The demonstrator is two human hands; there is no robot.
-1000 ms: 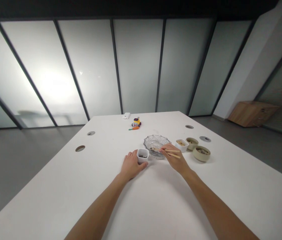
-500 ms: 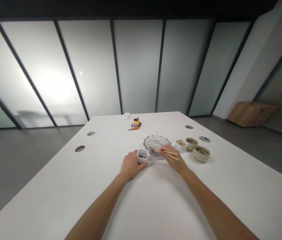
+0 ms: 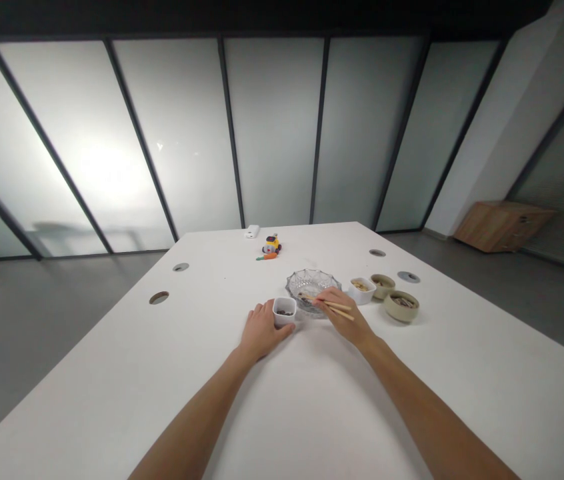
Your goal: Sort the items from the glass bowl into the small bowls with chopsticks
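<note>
**Two hands at the glass bowl, chopsticks in the right**

Both forearms reach forward over the bench, bare, converging toward the glass bowl (image 3: 312,288). Left hand (image 3: 262,328) lies low on the bench, fingers curled round the near side of a small white cup (image 3: 285,311); grip closed on the cup, thumb side toward the bowl. The cup sits just left of and nearer than the glass bowl, almost touching it, with dark bits inside.

Right hand (image 3: 345,315) is at the bowl's near right edge, grip closed on a pair of chopsticks (image 3: 335,307). Their tips point left into the bowl; the back ends stick out to the right past the knuckles. Whether the tips pinch anything is too small to tell.

Right of the glass bowl, in a row: a white square dish (image 3: 362,289), then two greenish bowls (image 3: 401,305), all with contents. Beyond the glass bowl, a small toy (image 3: 272,245) and a white box (image 3: 252,231) near the far edge.

Bench (image 3: 312,400) white, with round cable holes. Frosted glass panels behind; grey floor; a wooden cabinet (image 3: 505,225) far right.
</note>
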